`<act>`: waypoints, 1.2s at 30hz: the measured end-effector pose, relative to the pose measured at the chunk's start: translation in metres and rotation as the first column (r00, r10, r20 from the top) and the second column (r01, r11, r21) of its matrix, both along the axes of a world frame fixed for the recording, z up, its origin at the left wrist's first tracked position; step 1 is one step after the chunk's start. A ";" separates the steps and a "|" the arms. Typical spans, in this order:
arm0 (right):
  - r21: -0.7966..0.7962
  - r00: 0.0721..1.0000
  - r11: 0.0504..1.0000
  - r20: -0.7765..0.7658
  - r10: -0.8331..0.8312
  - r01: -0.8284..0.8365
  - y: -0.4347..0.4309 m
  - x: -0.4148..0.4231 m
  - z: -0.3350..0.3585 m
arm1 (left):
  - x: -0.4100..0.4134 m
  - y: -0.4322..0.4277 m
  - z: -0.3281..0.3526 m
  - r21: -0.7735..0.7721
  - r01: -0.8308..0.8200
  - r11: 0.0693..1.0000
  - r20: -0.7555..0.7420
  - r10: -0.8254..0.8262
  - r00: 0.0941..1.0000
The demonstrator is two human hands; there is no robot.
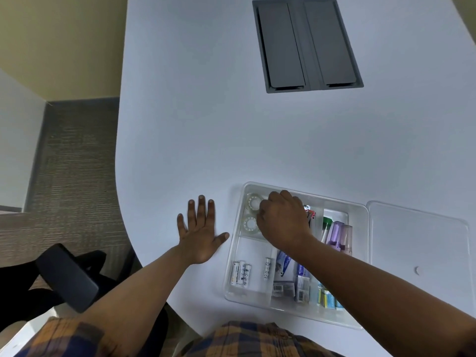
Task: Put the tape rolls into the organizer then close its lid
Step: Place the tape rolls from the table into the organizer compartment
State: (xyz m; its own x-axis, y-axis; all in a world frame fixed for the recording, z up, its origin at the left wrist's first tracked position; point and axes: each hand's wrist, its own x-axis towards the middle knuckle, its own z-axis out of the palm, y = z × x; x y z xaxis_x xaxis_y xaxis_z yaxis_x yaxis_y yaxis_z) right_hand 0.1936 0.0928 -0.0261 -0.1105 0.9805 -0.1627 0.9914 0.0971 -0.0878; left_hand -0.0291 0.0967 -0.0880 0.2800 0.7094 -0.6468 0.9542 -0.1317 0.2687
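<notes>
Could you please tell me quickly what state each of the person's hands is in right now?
Left hand: open, flat on the white table, holding nothing.
Right hand: curled inside the clear plastic organizer; grip cannot be told.

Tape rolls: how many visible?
2, both in the organizer's far-left compartment: far tape roll, near tape roll. Right hand may hide more.

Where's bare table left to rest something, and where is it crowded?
Free: the table between the grey hatch and organizer, and beyond the flat left hand. Crowded: the organizer, right hand over the tape rolls; open lid covers its right.
</notes>
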 end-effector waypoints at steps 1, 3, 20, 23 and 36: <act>-0.023 1.000 1.000 -0.009 -0.016 0.016 -0.002 -0.001 0.000 | 0.000 0.000 0.000 -0.001 0.001 1.000 -0.002 -0.001 1.000; -0.096 1.000 0.995 0.010 -0.022 0.023 -0.003 -0.006 0.001 | 0.000 0.000 0.000 -0.006 0.000 1.000 -0.002 0.000 1.000; -0.168 0.985 0.982 0.159 -0.063 0.090 0.011 0.010 0.015 | 0.000 0.001 -0.002 -0.003 -0.007 1.000 0.006 0.007 1.000; -0.175 0.983 0.983 0.184 -0.020 0.053 0.012 0.009 0.015 | 0.001 0.001 0.000 -0.007 -0.006 1.000 -0.003 0.006 1.000; -0.286 0.987 0.948 0.125 -0.105 0.137 0.006 -0.003 0.005 | 0.001 0.001 0.000 -0.008 -0.011 1.000 -0.002 0.011 1.000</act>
State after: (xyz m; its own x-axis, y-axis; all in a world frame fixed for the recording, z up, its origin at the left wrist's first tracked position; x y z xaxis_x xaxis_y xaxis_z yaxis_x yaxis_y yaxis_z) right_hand 0.1904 0.0988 -0.0210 0.0402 0.8927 -0.4488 0.9992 -0.0385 0.0130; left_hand -0.0281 0.0973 -0.0885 0.2709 0.7069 -0.6533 0.9562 -0.1192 0.2675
